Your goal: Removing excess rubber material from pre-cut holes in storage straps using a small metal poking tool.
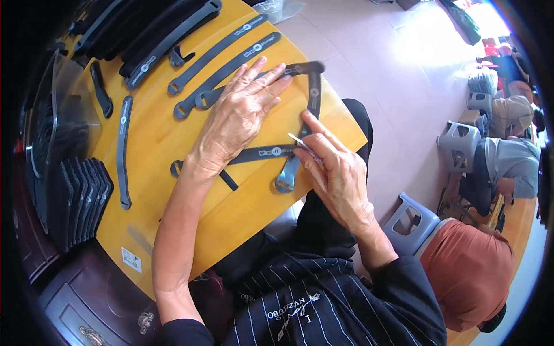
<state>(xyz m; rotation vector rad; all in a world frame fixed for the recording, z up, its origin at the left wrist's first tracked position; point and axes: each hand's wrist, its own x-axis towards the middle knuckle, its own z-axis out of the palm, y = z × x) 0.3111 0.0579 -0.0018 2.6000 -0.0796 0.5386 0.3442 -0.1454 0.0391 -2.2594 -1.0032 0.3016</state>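
My left hand [234, 115] lies flat with its fingers stretched over a dark strap [300, 69], whose slotted end shows left of the fingers. Near the table corner that strap bends down toward my right hand [337, 173]. The right fingers are pinched around a slim whitish tool [295, 139], its tip pointing left; what kind it is I cannot make out. Just below that tip, another dark strap [254, 154] runs leftward under my left wrist. A shiny grey slotted end [285, 177] sticks out below the right fingers.
Several grey straps [222, 55] lie on the yellow table [156, 155]. Stacked dark straps [86, 199] stand at the left edge, with bundles [167, 43] at the far left. Grey stools [410, 222] and other people [470, 271] are at the right.
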